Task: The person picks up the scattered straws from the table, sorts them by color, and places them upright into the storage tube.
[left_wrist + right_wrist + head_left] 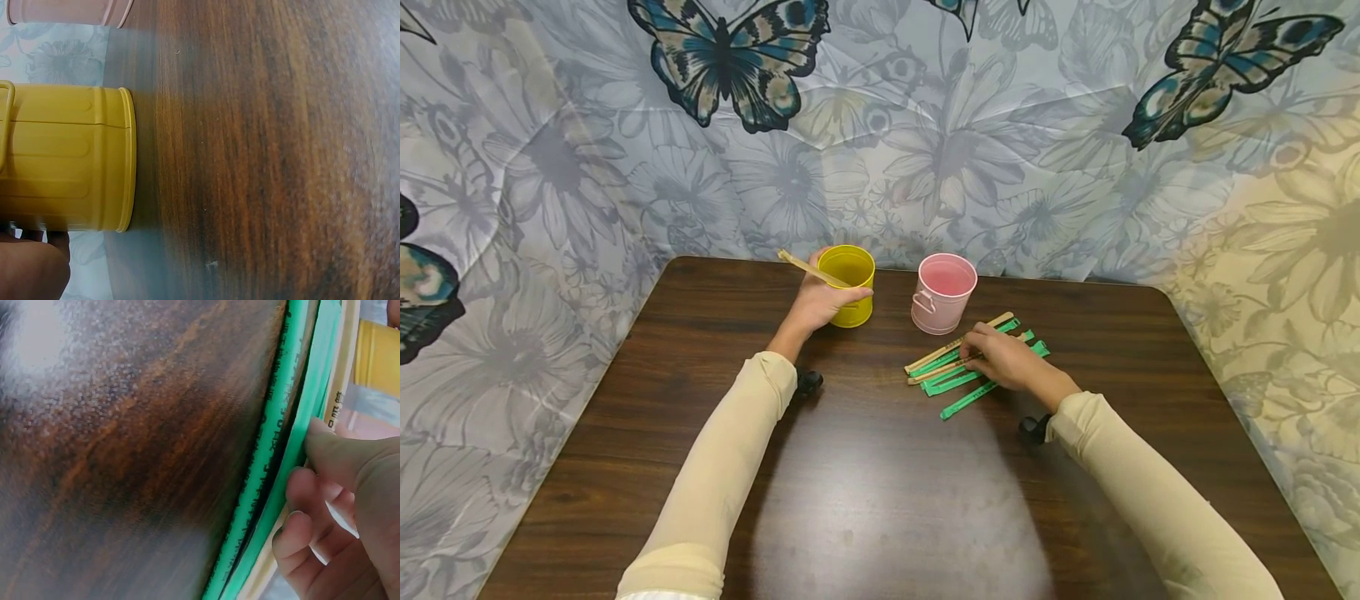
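Note:
My left hand (822,302) grips a small yellow bucket (855,312) from its left side, thumb across the front. A tan wrapped straw (805,267) slants over that hand at the bucket's rim; whether the hand holds it too is unclear. In the left wrist view the yellow bucket (69,156) shows its side and base. My right hand (1003,358) is over a loose bunch of straws, its thumb and fingertips pinching a tan straw (925,377). Green wrapped straws (966,402) lie around and under it. The right wrist view shows the thumb (337,447) against the bunch.
A pink bucket (936,315) stands between the yellow one and the straws, near the back edge of the dark wooden table (880,500). A butterfly-and-flower patterned cloth (880,167) hangs behind. Black wrist devices (808,382) sit at both cuffs.

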Demonstrator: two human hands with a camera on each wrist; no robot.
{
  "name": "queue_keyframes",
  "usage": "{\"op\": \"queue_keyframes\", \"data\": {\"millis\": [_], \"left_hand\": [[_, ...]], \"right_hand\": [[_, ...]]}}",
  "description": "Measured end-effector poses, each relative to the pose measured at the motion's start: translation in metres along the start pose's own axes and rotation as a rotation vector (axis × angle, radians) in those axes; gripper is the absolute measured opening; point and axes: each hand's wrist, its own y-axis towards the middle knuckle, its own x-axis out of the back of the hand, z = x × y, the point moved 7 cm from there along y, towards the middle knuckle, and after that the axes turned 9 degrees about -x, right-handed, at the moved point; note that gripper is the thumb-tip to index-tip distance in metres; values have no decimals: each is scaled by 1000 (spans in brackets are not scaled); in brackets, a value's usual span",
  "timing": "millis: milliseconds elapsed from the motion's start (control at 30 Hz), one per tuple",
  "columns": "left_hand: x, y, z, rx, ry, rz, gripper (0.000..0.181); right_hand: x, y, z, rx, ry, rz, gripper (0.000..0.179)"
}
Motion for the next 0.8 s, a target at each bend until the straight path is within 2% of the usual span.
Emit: {"op": "queue_keyframes", "data": {"millis": [267, 467, 800], "left_hand": [[0, -1, 0, 8, 21, 8, 104], [0, -3, -2, 21, 11, 1, 105], [-1, -2, -3, -13, -23, -11, 102]], "right_hand": [[11, 0, 12, 62, 4, -34, 11], [26, 3, 31, 135, 97, -97, 15], [53, 7, 63, 105, 246, -149, 23]]}}
